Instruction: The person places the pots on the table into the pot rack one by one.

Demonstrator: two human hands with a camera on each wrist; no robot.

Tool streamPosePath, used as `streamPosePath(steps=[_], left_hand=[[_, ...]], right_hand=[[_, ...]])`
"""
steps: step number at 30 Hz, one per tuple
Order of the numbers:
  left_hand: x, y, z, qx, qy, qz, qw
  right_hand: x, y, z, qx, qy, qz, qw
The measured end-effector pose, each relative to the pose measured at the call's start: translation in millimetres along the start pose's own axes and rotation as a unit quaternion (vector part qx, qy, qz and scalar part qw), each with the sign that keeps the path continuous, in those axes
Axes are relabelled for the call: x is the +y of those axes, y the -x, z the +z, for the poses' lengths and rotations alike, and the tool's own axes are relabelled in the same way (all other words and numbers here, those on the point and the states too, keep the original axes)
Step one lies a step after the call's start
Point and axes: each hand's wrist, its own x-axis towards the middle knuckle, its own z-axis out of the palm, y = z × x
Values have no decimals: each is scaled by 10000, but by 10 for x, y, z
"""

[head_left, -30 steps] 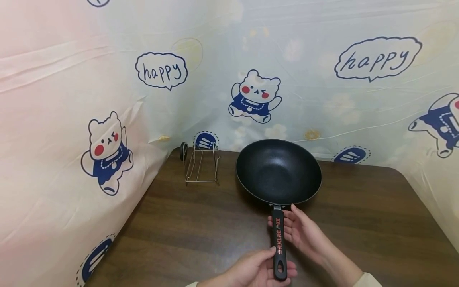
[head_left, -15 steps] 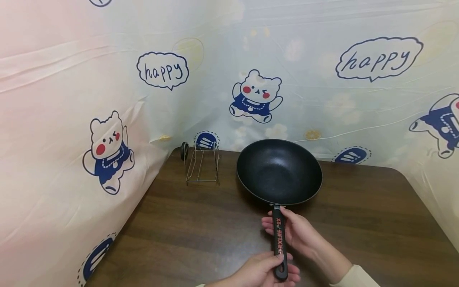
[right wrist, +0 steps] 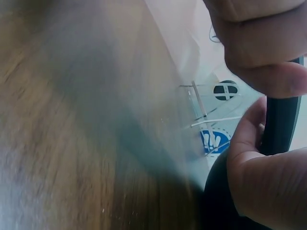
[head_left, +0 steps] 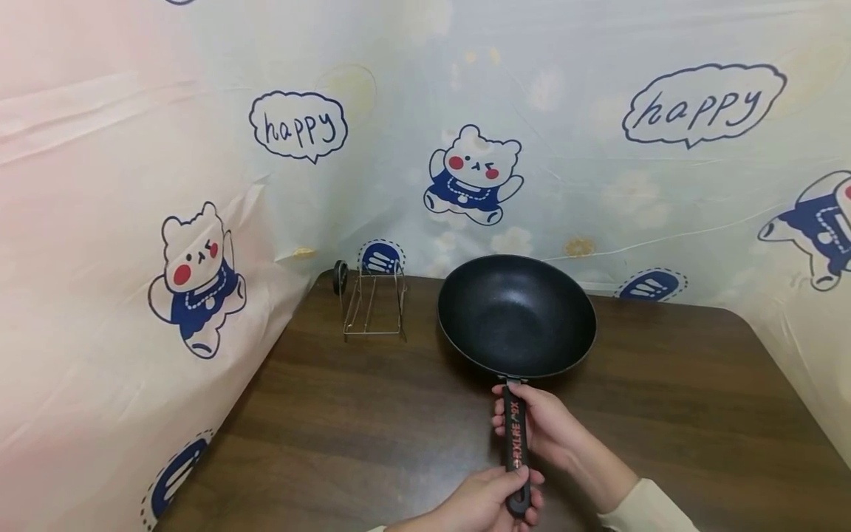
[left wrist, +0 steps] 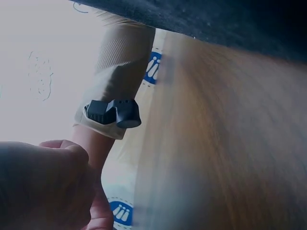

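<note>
Two hands [head_left: 548, 425] grip pan handle [head_left: 515, 432]; brown wood-grain table [head_left: 332, 414], bear-printed cloth [head_left: 379, 196] behind.

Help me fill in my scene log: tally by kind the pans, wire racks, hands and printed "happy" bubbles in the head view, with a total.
Black pan: 1
Wire rack: 1
Hands: 2 (left hand, right hand)
Printed "happy" bubbles: 2 (left bubble, right bubble)
Total: 6
</note>
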Motion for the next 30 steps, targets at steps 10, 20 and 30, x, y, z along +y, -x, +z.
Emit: streamPosePath(steps=[10, 20, 30], left_hand=[[7, -14, 59, 75, 489, -170, 9986], [-75, -68, 31, -178, 503, -67, 9986], [-84, -37, -24, -608, -52, 376, 9974]], right_hand=[[-17, -3, 121, 205, -152, 85, 9996], [-22, -5, 139, 433, 231, -52, 9988], [37, 4, 212, 403, 291, -449, 9978]])
